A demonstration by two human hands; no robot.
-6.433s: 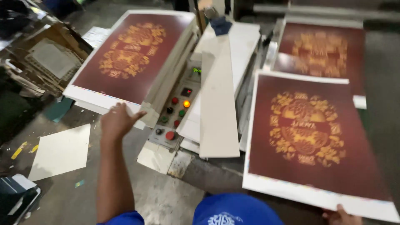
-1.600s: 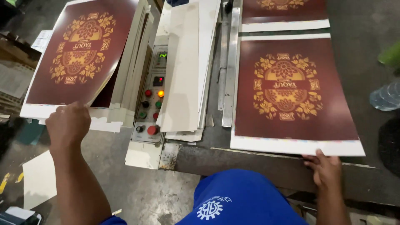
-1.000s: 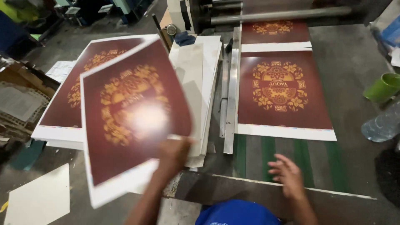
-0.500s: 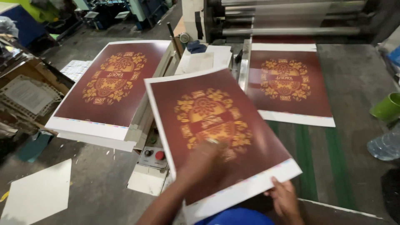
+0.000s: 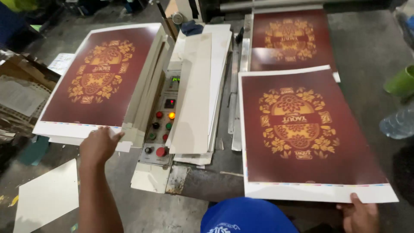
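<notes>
**A:** What has changed at the press in the last half second?

**B:** The printed sheet (image 5: pixel 308 133), maroon with a gold floral emblem, was held up in front of the camera half a second ago. It is now laid flat on the machine's surface (image 5: pixel 366 47), on the right side, its white lower margin hanging over the near edge. A second matching sheet (image 5: pixel 291 36) is seen beyond it, partly overlapped by it.

**A:** And what is to be read from that?

**B:** The sheet appears to have been set down for feeding, though it has not yet been released. The stack of printed sheets (image 5: pixel 101 77) on the left is seen with another emblem sheet on top.

**A:** How are the hands placed?

**B:** The right hand (image 5: pixel 360 213) is kept at the sheet's near right corner, the thumb pressed on the white margin, the fingers hidden beneath; a light pinch is judged. The left hand (image 5: pixel 98 144) has been moved back across the control panel (image 5: pixel 161 125) to the stack's near edge. It is loosely curled, the fingertips resting on the stack's lower right corner; whether anything is gripped cannot be told. The left arm is extended forward, the right drawn close to the body.
</notes>
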